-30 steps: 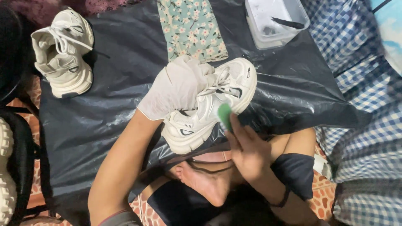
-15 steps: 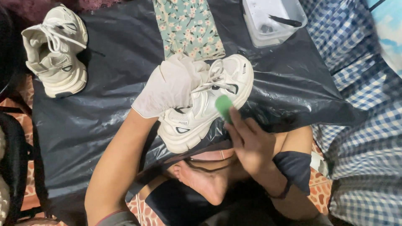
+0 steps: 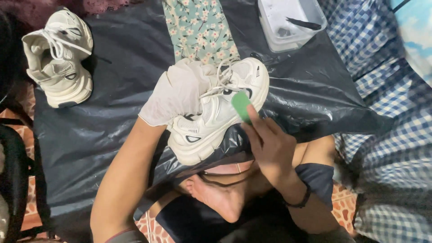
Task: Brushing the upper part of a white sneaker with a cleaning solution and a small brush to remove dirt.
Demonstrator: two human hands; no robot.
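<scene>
A white sneaker [image 3: 216, 119] lies on a black plastic sheet [image 3: 117, 103] in front of me. My left hand [image 3: 177, 92], in a white glove, grips the sneaker from above at its laces and opening. My right hand [image 3: 270, 144] is bare and holds a small green brush or sponge [image 3: 241, 105] pressed against the sneaker's side. My bare foot [image 3: 216, 195] shows under the sheet's near edge.
A second white sneaker [image 3: 58, 56] rests at the far left of the sheet. A clear plastic tub [image 3: 290, 22] with a dark tool in it stands at the back. A floral cloth [image 3: 200, 29] lies behind the shoe. Blue checked fabric [image 3: 382, 112] covers the right.
The view has drifted slightly. My right hand has shifted the green piece a little along the sneaker's side; my gloved left hand keeps its grip.
</scene>
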